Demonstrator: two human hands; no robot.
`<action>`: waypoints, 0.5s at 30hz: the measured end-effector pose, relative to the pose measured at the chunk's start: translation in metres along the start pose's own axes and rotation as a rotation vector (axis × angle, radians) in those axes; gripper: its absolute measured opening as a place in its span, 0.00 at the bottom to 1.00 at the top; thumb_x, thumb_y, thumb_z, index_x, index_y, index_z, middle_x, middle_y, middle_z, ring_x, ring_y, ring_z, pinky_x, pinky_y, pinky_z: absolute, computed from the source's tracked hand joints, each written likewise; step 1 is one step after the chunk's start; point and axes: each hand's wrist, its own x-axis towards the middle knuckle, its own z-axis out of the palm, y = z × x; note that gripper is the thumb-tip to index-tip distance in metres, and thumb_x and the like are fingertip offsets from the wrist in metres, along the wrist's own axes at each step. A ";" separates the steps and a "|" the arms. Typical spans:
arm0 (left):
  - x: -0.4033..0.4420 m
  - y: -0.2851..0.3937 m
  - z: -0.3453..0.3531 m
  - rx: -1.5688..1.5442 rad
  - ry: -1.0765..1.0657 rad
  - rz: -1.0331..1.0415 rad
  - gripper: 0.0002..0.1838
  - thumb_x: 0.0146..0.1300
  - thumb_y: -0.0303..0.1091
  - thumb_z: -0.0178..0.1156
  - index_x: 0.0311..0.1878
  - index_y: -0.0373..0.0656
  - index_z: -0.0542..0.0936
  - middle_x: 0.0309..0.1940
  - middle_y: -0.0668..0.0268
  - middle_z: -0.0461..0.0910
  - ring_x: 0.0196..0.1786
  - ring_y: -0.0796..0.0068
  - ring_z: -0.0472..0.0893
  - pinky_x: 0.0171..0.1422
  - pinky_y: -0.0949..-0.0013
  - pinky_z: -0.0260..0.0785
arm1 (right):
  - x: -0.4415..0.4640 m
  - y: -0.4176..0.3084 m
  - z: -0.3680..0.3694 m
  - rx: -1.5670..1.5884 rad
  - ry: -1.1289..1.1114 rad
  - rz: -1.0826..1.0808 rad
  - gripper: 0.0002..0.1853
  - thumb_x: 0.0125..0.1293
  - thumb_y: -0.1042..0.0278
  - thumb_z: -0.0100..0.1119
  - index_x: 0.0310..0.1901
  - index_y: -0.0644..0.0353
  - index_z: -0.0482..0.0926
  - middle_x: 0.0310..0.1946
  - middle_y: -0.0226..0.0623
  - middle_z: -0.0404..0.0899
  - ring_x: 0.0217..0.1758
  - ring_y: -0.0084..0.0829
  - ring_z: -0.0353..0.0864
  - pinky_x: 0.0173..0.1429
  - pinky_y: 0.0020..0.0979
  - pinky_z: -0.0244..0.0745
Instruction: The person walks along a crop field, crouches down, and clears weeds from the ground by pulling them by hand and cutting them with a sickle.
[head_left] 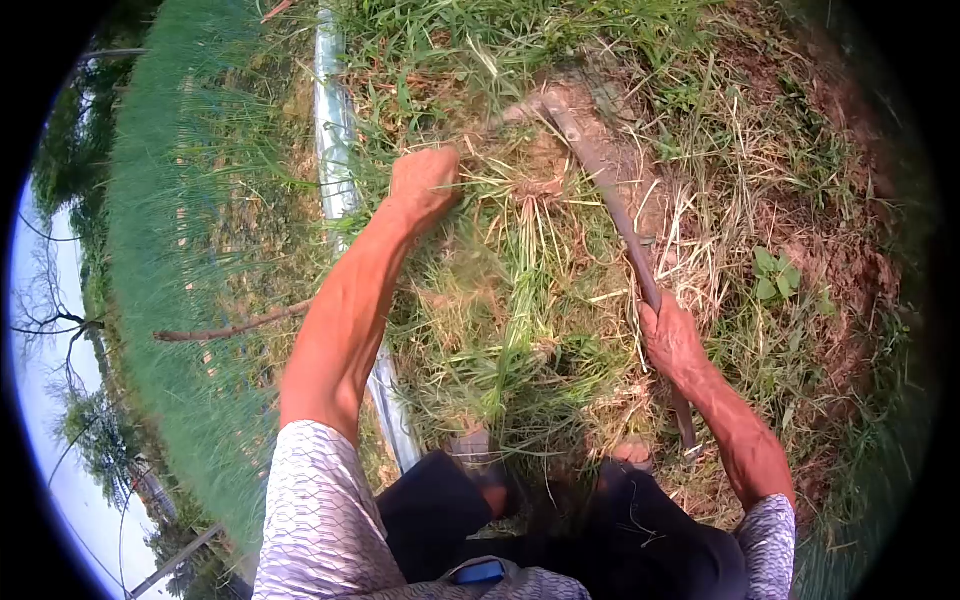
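Note:
My left hand (425, 180) is closed in a fist just above the weedy ground, beside the pale pipe-like strip. Grass blades (500, 185) lie right by its knuckles, but whatever the fingers hold is hidden. My right hand (673, 340) is wrapped round the dark handle of a long-handled, sickle-like tool (622, 215). The handle's lower end sticks out below the hand. At the far end, a blurred head (520, 112) bends left toward the ground, ahead of the left fist. Between my hands lies a swath of green and dry grass (530, 270).
A shiny whitish strip (335, 130) runs along the left, with a dense bed of thin green plants (170, 200) beyond it. A stick (232, 328) juts out near my left forearm. My shoes (628, 455) stand in the grass below. Bare reddish soil (840, 270) shows at right.

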 end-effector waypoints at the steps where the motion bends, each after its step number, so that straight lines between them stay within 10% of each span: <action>1: -0.007 0.007 -0.005 0.027 -0.060 0.038 0.06 0.54 0.32 0.52 0.30 0.39 0.71 0.23 0.52 0.75 0.29 0.50 0.77 0.33 0.53 0.69 | -0.017 0.023 0.016 0.002 0.058 -0.069 0.17 0.72 0.60 0.41 0.43 0.71 0.67 0.18 0.39 0.73 0.18 0.31 0.76 0.14 0.33 0.72; 9: -0.077 0.028 0.010 0.011 -0.225 0.271 0.05 0.55 0.30 0.56 0.33 0.42 0.70 0.21 0.59 0.75 0.29 0.58 0.79 0.29 0.60 0.69 | -0.009 0.000 -0.015 0.063 0.203 -0.167 0.24 0.71 0.47 0.45 0.45 0.66 0.69 0.21 0.39 0.73 0.22 0.32 0.75 0.26 0.34 0.71; 15: -0.062 0.021 -0.002 -0.087 0.021 -0.008 0.18 0.61 0.38 0.56 0.50 0.38 0.70 0.49 0.45 0.70 0.35 0.45 0.80 0.35 0.52 0.75 | 0.002 -0.015 -0.002 -0.085 0.082 -0.059 0.19 0.73 0.58 0.41 0.42 0.72 0.66 0.19 0.42 0.74 0.16 0.33 0.75 0.13 0.34 0.69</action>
